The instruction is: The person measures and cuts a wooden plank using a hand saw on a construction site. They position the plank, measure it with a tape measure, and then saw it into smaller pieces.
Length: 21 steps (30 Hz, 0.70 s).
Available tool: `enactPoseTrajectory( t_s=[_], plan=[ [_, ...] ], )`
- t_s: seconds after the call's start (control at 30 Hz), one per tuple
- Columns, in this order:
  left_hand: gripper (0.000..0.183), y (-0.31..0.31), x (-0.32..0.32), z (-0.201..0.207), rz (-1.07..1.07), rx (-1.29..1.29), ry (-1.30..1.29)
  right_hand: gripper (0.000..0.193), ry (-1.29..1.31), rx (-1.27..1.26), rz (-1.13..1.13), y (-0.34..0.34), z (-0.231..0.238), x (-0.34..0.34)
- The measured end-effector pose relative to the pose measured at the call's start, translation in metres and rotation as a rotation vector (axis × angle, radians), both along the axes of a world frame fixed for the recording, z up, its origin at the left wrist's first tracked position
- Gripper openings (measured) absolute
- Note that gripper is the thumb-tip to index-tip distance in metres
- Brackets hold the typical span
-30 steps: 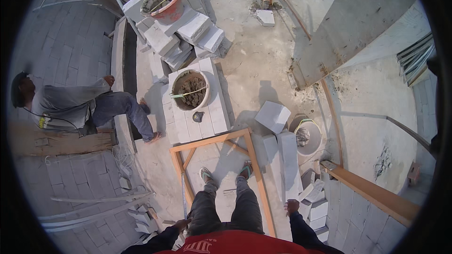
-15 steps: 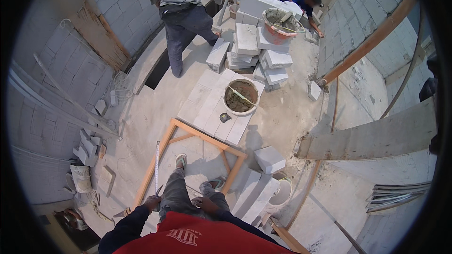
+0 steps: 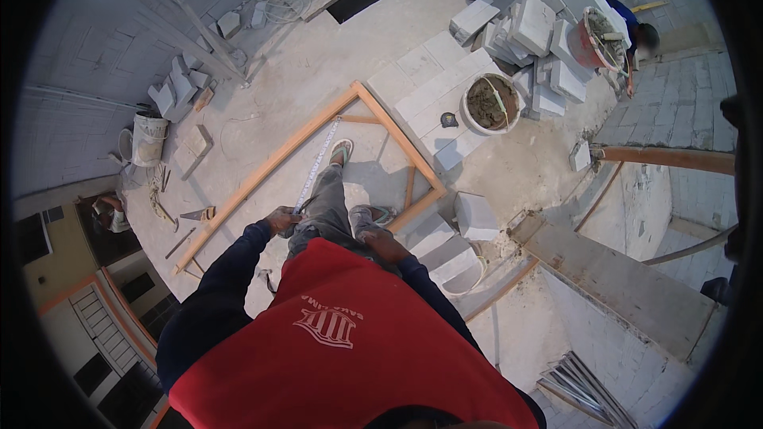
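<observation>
My left hand [image 3: 284, 221] is closed on the lower end of a long, narrow white strip with dark markings [image 3: 318, 160], much like a ruler. The strip slants away from me, beside my leg, and its far end lies near a short brace of the wooden frame [image 3: 278, 160]. Light-brown timber forms this frame, which lies on the floor around my feet, with diagonal braces at its corners. My right hand [image 3: 387, 246] rests on my right thigh, its fingers laid along the trousers and holding nothing visible.
White blocks [image 3: 433, 71] carry a mortar bucket [image 3: 470, 122] and a tape measure [image 3: 449, 120]. Block stacks [image 3: 532, 24] stand beyond, near two other people. A handsaw [image 3: 208, 213] and a white bucket [image 3: 149, 139] are left. A concrete beam [image 3: 620, 286] crosses at right.
My view has turned, so the frame and blocks sit differently in the picture. The strip now tilts inside the frame's outline. My right hand has shifted from my lap onto my thigh.
</observation>
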<state>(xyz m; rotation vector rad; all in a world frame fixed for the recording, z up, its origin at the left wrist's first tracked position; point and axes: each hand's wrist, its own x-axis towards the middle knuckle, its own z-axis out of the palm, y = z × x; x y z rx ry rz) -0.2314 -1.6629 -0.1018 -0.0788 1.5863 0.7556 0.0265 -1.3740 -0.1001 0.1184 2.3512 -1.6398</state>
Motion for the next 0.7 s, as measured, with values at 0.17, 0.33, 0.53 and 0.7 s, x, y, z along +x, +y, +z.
enactPoseTrajectory(
  t_s=[0.17,0.33,0.53,0.7],
  plan=[
    [0.028,0.023,-0.022,-0.02,-0.03,-0.046,0.133,0.031,-0.253,0.009,-0.37,0.023,-0.031,0.003],
    [0.037,0.061,-0.063,-0.034,0.222,-0.063,0.244,0.029,-0.775,-0.441,-1.449,0.056,-0.07,0.095],
    [0.036,0.077,-0.138,-0.07,0.493,-0.061,0.121,0.026,-0.905,-0.473,-1.57,0.066,-0.043,0.142],
    [0.036,0.04,-0.201,-0.092,0.695,-0.068,-0.064,0.026,-0.82,-0.287,-1.313,0.063,-0.023,0.059]
  ],
)
